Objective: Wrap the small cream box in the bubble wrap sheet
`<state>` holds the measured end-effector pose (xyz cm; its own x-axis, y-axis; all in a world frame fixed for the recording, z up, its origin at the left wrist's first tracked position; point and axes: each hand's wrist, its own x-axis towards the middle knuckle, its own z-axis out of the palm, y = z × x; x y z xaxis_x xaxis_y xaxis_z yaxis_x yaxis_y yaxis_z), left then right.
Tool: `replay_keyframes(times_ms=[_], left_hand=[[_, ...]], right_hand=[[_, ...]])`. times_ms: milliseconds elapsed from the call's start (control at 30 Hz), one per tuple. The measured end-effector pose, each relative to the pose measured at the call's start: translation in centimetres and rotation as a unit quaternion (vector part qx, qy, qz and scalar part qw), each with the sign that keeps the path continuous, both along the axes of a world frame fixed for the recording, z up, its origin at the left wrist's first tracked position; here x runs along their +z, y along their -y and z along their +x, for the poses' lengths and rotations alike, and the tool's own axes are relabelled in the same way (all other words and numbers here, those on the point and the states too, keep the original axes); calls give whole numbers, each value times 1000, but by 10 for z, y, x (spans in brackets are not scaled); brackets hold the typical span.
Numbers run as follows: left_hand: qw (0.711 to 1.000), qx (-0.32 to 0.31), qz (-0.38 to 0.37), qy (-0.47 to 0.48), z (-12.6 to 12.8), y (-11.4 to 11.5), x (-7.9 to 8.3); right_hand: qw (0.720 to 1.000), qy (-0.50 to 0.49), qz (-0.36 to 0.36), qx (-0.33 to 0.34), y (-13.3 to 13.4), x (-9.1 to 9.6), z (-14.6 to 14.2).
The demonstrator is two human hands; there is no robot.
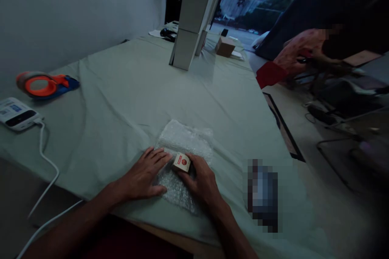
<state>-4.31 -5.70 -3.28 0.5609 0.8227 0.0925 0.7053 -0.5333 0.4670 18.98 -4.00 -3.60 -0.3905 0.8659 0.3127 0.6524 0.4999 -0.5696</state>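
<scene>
Right hand (202, 182), half-curled, around small box (181, 162)

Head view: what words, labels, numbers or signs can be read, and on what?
No text reads clearly.
Small box: label with a red round mark, print too small to read.
White device: blue-and-white sticker, too blurred to read.

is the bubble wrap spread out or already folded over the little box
Spread out: the bubble wrap lies flat on the cloth, small box bare on top; left hand presses it, right hand holds the box.
</scene>
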Motion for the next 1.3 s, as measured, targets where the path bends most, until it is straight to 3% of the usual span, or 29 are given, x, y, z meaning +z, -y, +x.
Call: replay_keyframes(times_ms=[233,367,500,600,700,800,933,1033,1300], left_hand=[[999,11,49,0,-3,38,23],[999,-4,45,-17,0,47,19],[994,-3,104,13,4,40,5],[989,18,132,68,10,32,3],[983,65,109,129,20,20,13],[976,145,66,146,31,2,23],[965,223,-18,139,39,-16,25],[966,215,-38,136,36,-20,25],[980,112,-21,166,33,-26,31]], right_hand=[[1000,1,2,14,1,-6,7],[1000,-11,-9,19,1,-11,10],[999,-24,-34,16,2,-11,8],[994,-45,-94,17,3,1,12],[980,-87,-177,27,3,22,26],[970,-108,-207,61,3,38,38],[974,-104,-201,10,0,36,34],[975,-122,-181,-36,-5,26,22],[979,-151,-139,-19,-11,24,14]])
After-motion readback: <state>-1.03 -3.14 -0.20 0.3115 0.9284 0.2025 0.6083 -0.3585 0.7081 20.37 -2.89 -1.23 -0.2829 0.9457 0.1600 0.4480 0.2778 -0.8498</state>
